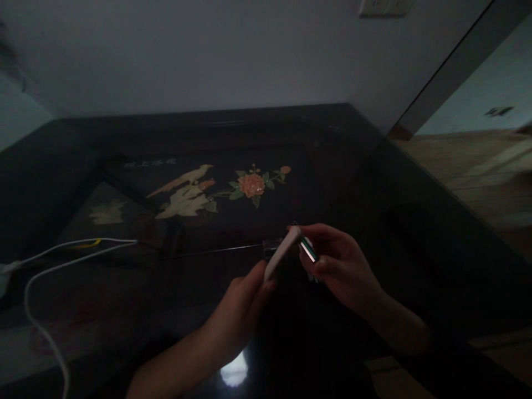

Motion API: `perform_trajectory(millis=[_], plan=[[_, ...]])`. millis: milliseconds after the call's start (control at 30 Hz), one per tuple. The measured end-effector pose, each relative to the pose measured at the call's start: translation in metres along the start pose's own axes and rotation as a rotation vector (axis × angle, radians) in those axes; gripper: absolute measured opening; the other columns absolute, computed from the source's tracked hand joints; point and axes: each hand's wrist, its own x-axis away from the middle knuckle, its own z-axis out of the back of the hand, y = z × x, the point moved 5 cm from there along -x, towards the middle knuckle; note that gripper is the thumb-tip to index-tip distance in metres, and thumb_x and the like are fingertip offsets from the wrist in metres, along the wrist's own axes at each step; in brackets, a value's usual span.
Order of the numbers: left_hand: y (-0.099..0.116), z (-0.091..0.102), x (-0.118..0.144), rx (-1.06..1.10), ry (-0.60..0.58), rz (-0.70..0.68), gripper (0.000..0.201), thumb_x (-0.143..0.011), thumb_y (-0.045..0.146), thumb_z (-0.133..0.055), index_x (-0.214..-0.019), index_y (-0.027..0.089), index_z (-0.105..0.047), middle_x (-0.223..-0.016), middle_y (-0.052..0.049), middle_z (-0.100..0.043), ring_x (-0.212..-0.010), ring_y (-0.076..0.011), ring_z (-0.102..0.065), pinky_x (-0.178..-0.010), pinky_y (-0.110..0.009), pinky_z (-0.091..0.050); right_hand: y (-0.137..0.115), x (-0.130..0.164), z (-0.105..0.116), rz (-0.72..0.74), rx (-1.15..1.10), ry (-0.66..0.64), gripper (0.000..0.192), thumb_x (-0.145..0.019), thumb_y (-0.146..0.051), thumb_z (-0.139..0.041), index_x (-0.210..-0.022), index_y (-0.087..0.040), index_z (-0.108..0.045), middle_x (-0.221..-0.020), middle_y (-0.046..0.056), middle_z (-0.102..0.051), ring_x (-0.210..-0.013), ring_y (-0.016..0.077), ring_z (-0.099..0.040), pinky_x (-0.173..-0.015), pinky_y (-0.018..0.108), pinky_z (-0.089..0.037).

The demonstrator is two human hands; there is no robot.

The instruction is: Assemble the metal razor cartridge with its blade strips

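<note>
Above the dark, glossy tabletop (374, 233), near its middle, your two hands meet over a pale flat bar (282, 252). Your left hand (243, 305) pinches the lower end of the bar, its grip closed on that end with the thumb and fingers, and the bar slants up and to the right from there. Your right hand (336, 260) holds a small shiny piece with a green edge (308, 249), its grip narrow and closed around it, right at the upper end of the bar. The two things sit just beside each other; in this dim light you cannot tell whether they touch or are joined.

Under the glass, further from you, the tabletop shows a painted panel with a pale bird (185, 194) and an orange flower (251, 184) with green leaves. At your left, a white cable (50, 266) runs across the surface in a loop, well apart from your hands. A bright spot of reflected light (234, 372) lies on the tabletop just below your left wrist. A light wall (208, 55) rises behind the tabletop, and wooden floor (477, 166) shows at the right.
</note>
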Motion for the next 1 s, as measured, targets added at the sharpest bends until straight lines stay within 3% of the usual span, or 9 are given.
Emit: perform_trajectory(millis=[67, 267, 533, 833, 1000], plan=[[-0.002, -0.001, 0.0, 0.011, 0.001, -0.001, 0.025, -0.095, 0.038, -0.037, -0.092, 0.018, -0.052, -0.067, 0.004, -0.046, -0.057, -0.0106, -0.038, -0.051, -0.02, -0.032, 0.0, 0.0, 0.0, 0.007, -0.002, -0.008, 0.036, -0.062, -0.036, -0.088, -0.096, -0.03, -0.077, -0.06, -0.006, -0.053, -0.048, 0.0053, -0.039, -0.043, 0.016, -0.032], [-0.01, -0.012, 0.009, -0.02, -0.147, 0.021, 0.019, -0.093, 0.034, -0.04, -0.085, 0.02, -0.048, -0.064, 0.005, -0.044, -0.054, -0.0096, -0.035, -0.048, -0.02, -0.028, -0.002, 0.002, 0.002, -0.018, 0.028, 0.01, 0.035, -0.065, -0.035, -0.086, -0.098, -0.029, -0.077, -0.064, -0.004, -0.054, -0.052, 0.006, -0.042, -0.045, 0.016, -0.032], [0.0, 0.003, -0.002, 0.003, 0.026, 0.026, 0.027, -0.095, 0.04, -0.037, -0.091, 0.018, -0.052, -0.066, 0.005, -0.044, -0.057, -0.0108, -0.037, -0.051, -0.021, -0.031, 0.0, 0.001, -0.001, 0.009, -0.028, -0.003, 0.036, -0.061, -0.034, -0.088, -0.094, -0.027, -0.077, -0.057, -0.006, -0.052, -0.047, 0.0063, -0.039, -0.041, 0.017, -0.031], [-0.008, -0.01, 0.007, -0.057, -0.121, 0.014, 0.018, -0.092, 0.034, -0.04, -0.088, 0.02, -0.05, -0.065, 0.004, -0.049, -0.054, -0.0103, -0.038, -0.048, -0.02, -0.03, -0.002, 0.002, 0.001, -0.011, 0.024, 0.01, 0.034, -0.064, -0.035, -0.087, -0.096, -0.029, -0.078, -0.062, -0.004, -0.053, -0.052, 0.0072, -0.041, -0.045, 0.017, -0.031], [-0.006, -0.001, 0.002, -0.028, -0.012, 0.018, 0.022, -0.093, 0.037, -0.038, -0.09, 0.019, -0.051, -0.064, 0.005, -0.045, -0.054, -0.0102, -0.036, -0.048, -0.02, -0.03, -0.001, 0.002, 0.0, 0.0, 0.009, 0.014, 0.036, -0.06, -0.035, -0.089, -0.094, -0.029, -0.078, -0.061, -0.005, -0.053, -0.05, 0.0072, -0.04, -0.044, 0.018, -0.031]])
